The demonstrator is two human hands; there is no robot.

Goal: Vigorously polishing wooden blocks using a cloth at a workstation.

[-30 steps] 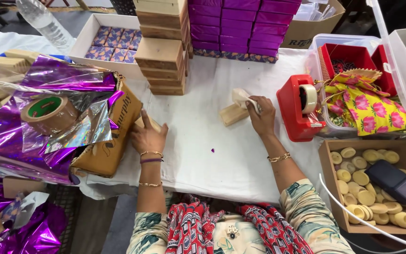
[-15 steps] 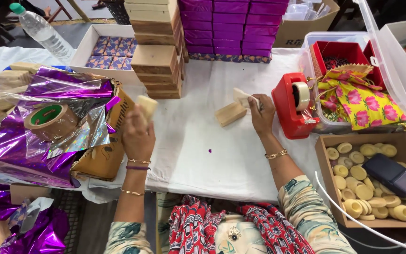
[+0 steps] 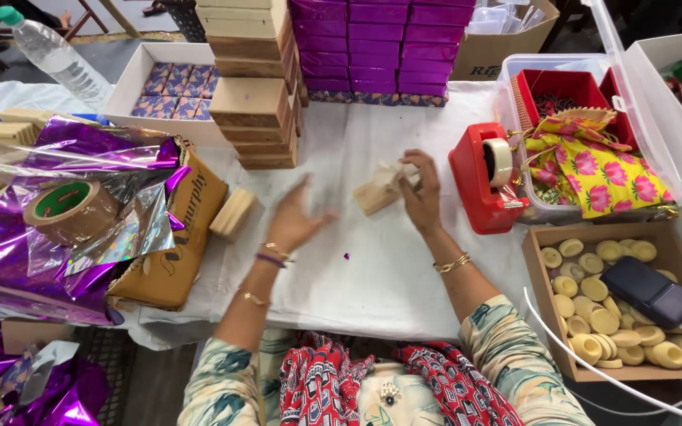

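Observation:
My left hand [image 3: 294, 217] is blurred over the white cloth in the middle of the table, fingers spread and holding nothing. To its left a small wooden block [image 3: 233, 213] lies against the brown cardboard piece [image 3: 169, 244]. My right hand [image 3: 418, 193] presses a crumpled cream paper [image 3: 388, 172] onto a second wooden block [image 3: 376, 195], just left of the red tape dispenser [image 3: 487, 177].
A stack of wooden boxes [image 3: 252, 110] and purple boxes [image 3: 372, 43] stand at the back. Purple foil [image 3: 57, 237] with a brown tape roll [image 3: 69, 209] covers the left. At right: a clear bin with floral cloth [image 3: 593, 166] and a cardboard box of yellow rings [image 3: 601, 304].
My left hand lifted a wooden block, set it down by the cardboard and now sweeps right, empty. My right hand brought the paper onto the other block.

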